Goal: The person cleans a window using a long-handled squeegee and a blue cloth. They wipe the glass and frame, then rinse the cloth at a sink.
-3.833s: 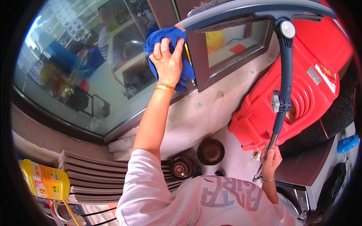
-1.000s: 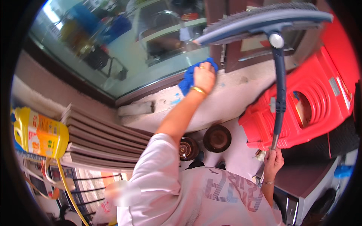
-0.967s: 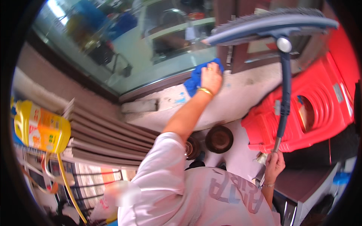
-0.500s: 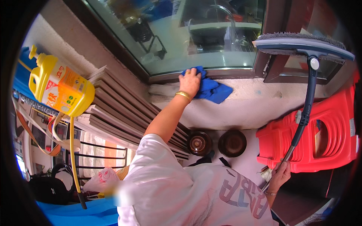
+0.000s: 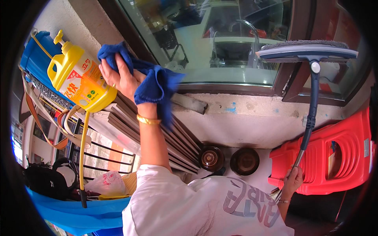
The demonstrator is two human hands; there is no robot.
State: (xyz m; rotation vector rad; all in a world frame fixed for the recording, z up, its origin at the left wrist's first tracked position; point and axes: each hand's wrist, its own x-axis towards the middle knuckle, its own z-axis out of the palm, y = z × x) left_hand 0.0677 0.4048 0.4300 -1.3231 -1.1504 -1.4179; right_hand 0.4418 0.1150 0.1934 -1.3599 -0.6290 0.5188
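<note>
My left hand (image 5: pixel 124 80) is raised at the left side of the window frame, beside a yellow jug with a pump top (image 5: pixel 84 80). A crumpled blue cloth (image 5: pixel 159 84) is bunched at its fingers and drapes over the wrist, its loose end blurred. Lower right, my right hand (image 5: pixel 293 180) grips the pole of a window squeegee (image 5: pixel 311 106). That tool leans upright, its wide grey-and-blue head (image 5: pixel 309 54) in front of the window's right frame. Behind both hands is the glass pane (image 5: pixel 220 74), through which a faucet and sink show.
Red stacked plastic stools (image 5: pixel 283 161) stand at the right. Two brown lidded pots (image 5: pixel 211 158) sit on the floor below the sill (image 5: pixel 252 104). Grey-brown panels (image 5: pixel 126 126) lean at the left, near a blue bucket (image 5: pixel 35 51) and a yellow-handled pole (image 5: pixel 83 157).
My left hand has left the sill's edge and moved up and left with the blue cloth, toward the yellow jug. My right hand still holds the squeegee pole.
</note>
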